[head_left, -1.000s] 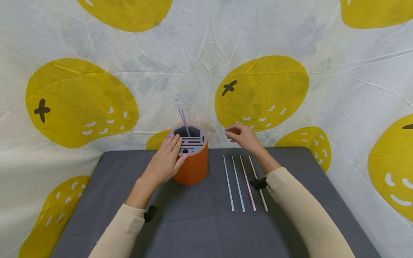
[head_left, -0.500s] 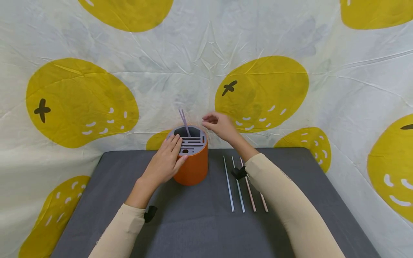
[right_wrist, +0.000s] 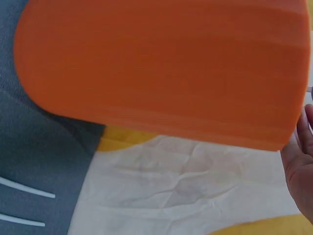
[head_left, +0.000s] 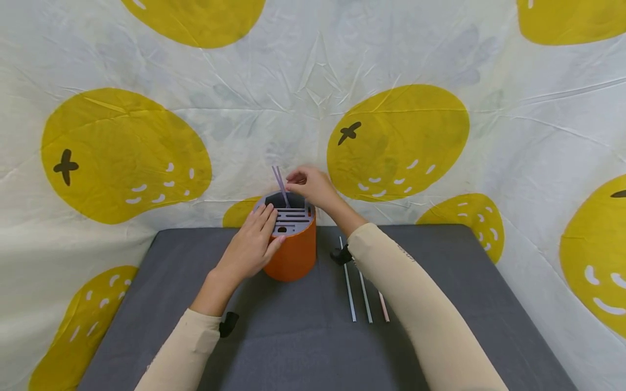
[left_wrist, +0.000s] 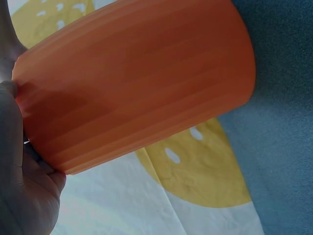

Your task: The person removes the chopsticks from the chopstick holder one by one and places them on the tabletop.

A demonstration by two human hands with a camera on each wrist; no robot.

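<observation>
An orange cylindrical holder (head_left: 293, 252) with a grey slotted top stands at the far middle of the grey counter (head_left: 274, 347). The left hand (head_left: 251, 244) rests on its near left side, fingers straight across the top and thumb against the wall. The right hand (head_left: 313, 185) hovers just above the holder's far rim, fingers curled, beside two purple straws (head_left: 280, 184) standing in it; whether it pinches anything cannot be told. Three straws (head_left: 364, 296) lie on the counter to the right, partly under the right forearm.
</observation>
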